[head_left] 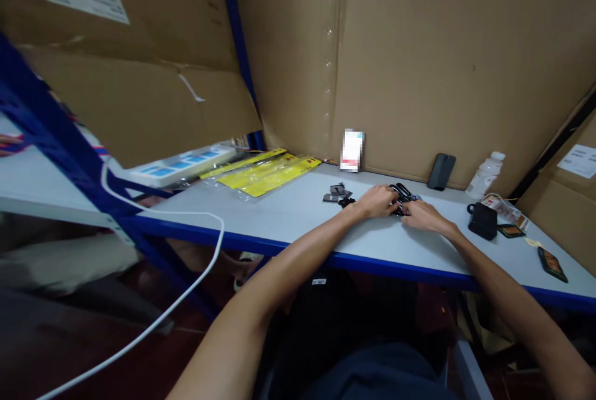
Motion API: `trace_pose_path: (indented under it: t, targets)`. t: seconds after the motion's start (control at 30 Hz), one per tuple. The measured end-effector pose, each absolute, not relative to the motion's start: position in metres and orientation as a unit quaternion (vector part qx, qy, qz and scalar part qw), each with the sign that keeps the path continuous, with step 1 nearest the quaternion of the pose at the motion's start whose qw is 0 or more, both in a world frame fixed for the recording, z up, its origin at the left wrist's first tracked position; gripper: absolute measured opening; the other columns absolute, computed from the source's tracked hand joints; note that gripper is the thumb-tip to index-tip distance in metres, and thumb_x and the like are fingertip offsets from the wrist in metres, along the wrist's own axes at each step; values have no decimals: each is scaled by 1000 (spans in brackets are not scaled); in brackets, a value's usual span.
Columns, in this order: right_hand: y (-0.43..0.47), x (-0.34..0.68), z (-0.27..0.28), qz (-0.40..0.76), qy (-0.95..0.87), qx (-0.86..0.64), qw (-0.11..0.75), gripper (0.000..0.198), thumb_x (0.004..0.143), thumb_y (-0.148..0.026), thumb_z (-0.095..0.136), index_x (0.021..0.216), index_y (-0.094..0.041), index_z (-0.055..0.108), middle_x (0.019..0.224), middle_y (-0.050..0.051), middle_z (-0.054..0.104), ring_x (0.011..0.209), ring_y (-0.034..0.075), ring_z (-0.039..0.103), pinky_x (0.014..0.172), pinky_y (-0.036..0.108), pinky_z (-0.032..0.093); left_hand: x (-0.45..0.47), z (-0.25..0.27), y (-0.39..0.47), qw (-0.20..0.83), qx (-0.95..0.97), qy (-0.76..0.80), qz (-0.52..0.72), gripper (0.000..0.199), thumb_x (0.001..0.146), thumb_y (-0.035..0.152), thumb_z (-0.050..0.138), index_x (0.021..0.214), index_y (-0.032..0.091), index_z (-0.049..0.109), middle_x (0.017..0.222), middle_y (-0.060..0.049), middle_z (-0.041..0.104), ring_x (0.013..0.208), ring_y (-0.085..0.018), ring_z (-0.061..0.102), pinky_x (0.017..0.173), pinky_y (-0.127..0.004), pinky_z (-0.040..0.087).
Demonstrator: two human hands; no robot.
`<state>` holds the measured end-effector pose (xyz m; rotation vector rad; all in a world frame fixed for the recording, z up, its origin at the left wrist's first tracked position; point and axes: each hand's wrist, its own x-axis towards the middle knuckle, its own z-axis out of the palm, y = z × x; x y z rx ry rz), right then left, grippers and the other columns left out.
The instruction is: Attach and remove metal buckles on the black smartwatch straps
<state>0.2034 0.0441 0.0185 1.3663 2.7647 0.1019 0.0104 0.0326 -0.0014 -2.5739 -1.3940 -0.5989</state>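
Observation:
My left hand (379, 201) rests on the grey tabletop with its fingers curled round the near side of some black looped pieces (401, 190). From the right, my right hand (423, 215) closes its bent fingers on the same black bunch. The two hands almost meet, and they hide much of what lies between them, so its exact kind cannot be made out. Left of my left wrist lie several small dark flat pieces (338, 194) and a small black piece (347, 202).
Yellow plastic packages (265, 177) lie at the left beside a white power strip (186, 161). A lit phone (352, 151) and a dark phone (441, 171) lean on the cardboard wall (395, 64). A bottle (485, 176) and black case (483, 221) stand right. A white cable (205, 279) hangs left.

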Motion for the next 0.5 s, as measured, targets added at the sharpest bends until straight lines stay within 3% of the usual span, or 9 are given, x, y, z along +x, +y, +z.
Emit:
trace_pose_path:
  t: [0.2,0.37,0.5]
  targets:
    - [52,206,15,-3,906,424,-7,21,87,-30,57,70,-20,63,71,2,66,71,16,57,62,26,31,3,7,34,150,-796,-503,-301,28,107,31,43,104,16,67,103,-11,71,101,-25,63,88,-36,46]
    - [63,213,22,24,878,473,-68,20,90,-31,53,81,-20,66,78,2,69,76,16,60,63,25,32,-3,9,35,190,-743,-530,-363,23,106,26,43,107,16,64,104,-11,68,101,-25,59,88,-36,43]
    - [82,234,26,72,828,547,-102,28,95,-33,47,96,-18,71,93,10,74,86,22,65,65,28,33,-7,9,37,173,-742,-547,-347,20,103,23,46,107,17,65,105,-11,67,101,-25,58,85,-36,42]
